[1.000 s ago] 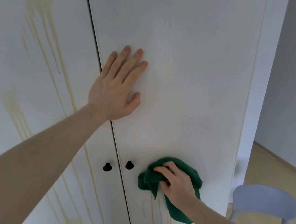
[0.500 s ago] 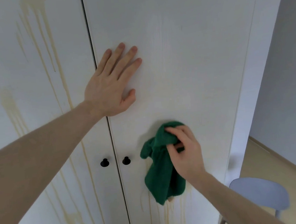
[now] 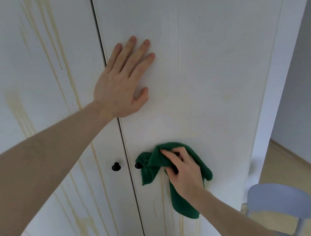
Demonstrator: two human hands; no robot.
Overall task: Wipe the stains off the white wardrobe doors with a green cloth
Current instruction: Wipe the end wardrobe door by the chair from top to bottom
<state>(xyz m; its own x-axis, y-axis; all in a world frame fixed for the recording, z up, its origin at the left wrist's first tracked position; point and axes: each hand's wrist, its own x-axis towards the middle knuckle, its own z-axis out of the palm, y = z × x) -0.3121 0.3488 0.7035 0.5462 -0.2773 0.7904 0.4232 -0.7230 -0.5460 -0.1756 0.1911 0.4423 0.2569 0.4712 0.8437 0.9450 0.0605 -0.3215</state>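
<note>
- now the right hand (image 3: 184,172), fingers curled into the crumpled green cloth (image 3: 175,175), has dropped lower than half a second ago, toward 5 o'clock.
- cloth covers the right black round knob (image 3: 137,165) on the right white wardrobe door (image 3: 203,75).
- left hand (image 3: 122,81) stays flat, fingers spread, at 12 o'clock.
- yellowish streaks (image 3: 51,32) mark the left white door (image 3: 15,93); pale blue chair (image 3: 279,206) at 4 o'clock.

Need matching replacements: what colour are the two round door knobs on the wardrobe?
Black. Both door knobs show in the head view; the right one is partly covered by the green cloth.
</note>
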